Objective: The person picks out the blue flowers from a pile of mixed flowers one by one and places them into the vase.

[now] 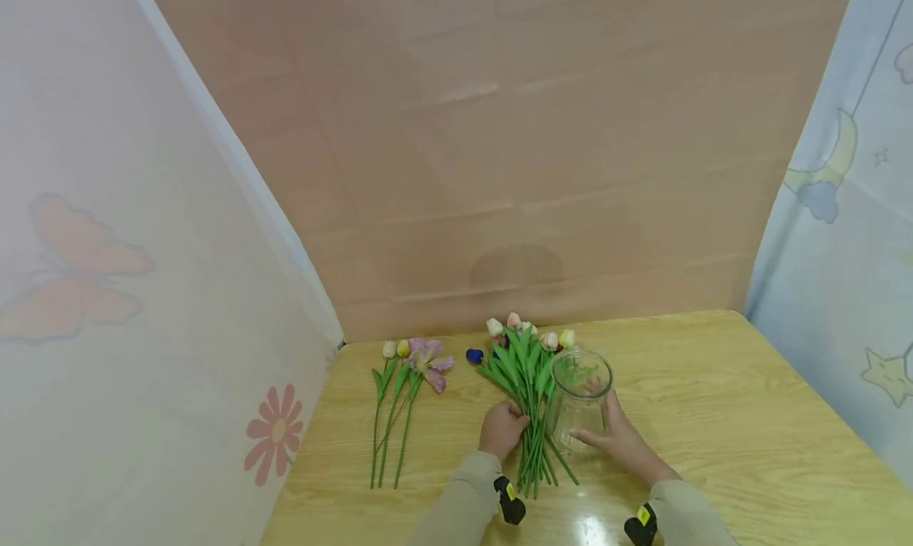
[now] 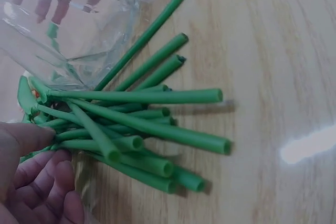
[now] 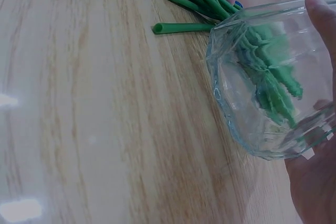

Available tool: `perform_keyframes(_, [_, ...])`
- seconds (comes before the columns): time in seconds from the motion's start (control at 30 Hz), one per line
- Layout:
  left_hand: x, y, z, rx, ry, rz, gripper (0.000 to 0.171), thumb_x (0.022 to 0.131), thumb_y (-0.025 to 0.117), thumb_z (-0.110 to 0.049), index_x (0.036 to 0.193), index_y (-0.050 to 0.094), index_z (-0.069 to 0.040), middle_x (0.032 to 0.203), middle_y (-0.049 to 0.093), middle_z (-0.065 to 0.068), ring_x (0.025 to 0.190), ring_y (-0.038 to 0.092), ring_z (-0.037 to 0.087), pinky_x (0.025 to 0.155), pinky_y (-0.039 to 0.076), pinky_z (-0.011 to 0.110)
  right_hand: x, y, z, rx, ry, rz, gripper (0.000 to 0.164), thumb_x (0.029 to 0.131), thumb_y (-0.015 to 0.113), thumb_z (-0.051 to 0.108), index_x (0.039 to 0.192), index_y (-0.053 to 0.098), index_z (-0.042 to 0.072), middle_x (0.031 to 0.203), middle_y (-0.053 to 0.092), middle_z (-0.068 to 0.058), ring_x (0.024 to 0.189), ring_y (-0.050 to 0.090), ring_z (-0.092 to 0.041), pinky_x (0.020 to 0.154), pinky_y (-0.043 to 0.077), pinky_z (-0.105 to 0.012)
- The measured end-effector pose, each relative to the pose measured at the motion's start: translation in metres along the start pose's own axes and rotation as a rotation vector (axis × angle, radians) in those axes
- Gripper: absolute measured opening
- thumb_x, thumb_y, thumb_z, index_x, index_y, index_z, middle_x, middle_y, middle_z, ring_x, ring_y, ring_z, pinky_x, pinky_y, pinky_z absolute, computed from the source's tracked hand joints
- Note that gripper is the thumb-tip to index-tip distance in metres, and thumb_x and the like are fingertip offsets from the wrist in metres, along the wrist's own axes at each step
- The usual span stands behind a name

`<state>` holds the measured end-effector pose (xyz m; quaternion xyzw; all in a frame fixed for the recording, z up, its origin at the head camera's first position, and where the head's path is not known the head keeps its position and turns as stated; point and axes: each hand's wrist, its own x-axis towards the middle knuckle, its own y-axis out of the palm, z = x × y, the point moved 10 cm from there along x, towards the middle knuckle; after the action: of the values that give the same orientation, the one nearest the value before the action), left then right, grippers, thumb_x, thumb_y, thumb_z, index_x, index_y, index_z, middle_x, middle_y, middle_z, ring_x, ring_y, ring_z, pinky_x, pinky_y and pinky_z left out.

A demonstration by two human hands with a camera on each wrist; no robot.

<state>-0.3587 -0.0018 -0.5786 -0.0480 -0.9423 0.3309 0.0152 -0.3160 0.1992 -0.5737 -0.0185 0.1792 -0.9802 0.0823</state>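
Note:
My left hand pinches the green stems of a bunch of artificial tulips, thumb and fingers closing on them above the cut ends. White, pink, yellow and dark blue blooms top the bunch, pointing to the back of the table. Just right of it, my right hand grips a clear glass vase round its side, thumb in front and fingers behind. The vase's round mouth faces up and away, and its faceted base shows in the right wrist view. Green leaves appear through the glass.
To the left, three separate flowers lie side by side: a white tulip, a yellow tulip and a large purple bloom. The wooden table meets a brown backdrop, with patterned cloth at both sides.

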Motion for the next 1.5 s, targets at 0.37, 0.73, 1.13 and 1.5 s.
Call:
perform_keyframes(0.37, [0.001, -0.010, -0.002, -0.121, -0.033, -0.050, 0.013, 0.091, 0.065, -0.011, 0.100, 0.066, -0.002, 0.083, 0.066, 0.001, 0.067, 0.057, 0.009, 0.058, 0.047, 0.026, 0.001, 0.001, 0.000, 0.001, -0.017, 0.000, 0.111, 0.089, 0.071, 0.029, 0.152, -0.020, 0.020, 0.158, -0.016, -0.023, 0.142, -0.007, -0.052, 0.107, 0.005, -0.071])
perform_keyframes(0.73, [0.001, -0.060, -0.037, -0.246, 0.132, -0.191, 0.011, 0.096, 0.061, -0.014, 0.104, 0.065, -0.008, 0.091, 0.063, -0.001, 0.075, 0.057, 0.005, 0.064, 0.048, 0.022, 0.003, 0.001, 0.007, -0.003, -0.060, -0.007, 0.110, 0.087, 0.073, 0.030, 0.154, -0.014, 0.017, 0.159, -0.011, -0.024, 0.142, -0.006, -0.052, 0.107, 0.006, -0.070])
perform_keyframes(1.13, [-0.021, -0.151, -0.039, -0.167, 0.341, -0.605, 0.013, 0.100, 0.053, -0.013, 0.108, 0.060, -0.006, 0.090, 0.061, 0.007, 0.071, 0.055, 0.009, 0.060, 0.048, 0.024, 0.000, 0.000, 0.010, -0.008, -0.072, -0.008, 0.107, 0.087, 0.072, 0.027, 0.154, -0.010, 0.013, 0.160, -0.006, -0.024, 0.142, -0.004, -0.054, 0.107, 0.007, -0.070])
perform_keyframes(1.5, [-0.030, -0.207, 0.002, -0.262, 0.338, -0.723, 0.017, 0.097, 0.057, -0.010, 0.112, 0.062, -0.003, 0.089, 0.063, 0.014, 0.072, 0.057, 0.015, 0.058, 0.046, 0.019, -0.002, 0.000, 0.012, -0.010, -0.083, -0.010, 0.106, 0.087, 0.072, 0.025, 0.154, -0.009, 0.015, 0.160, -0.004, -0.024, 0.142, -0.005, -0.054, 0.106, 0.007, -0.071])
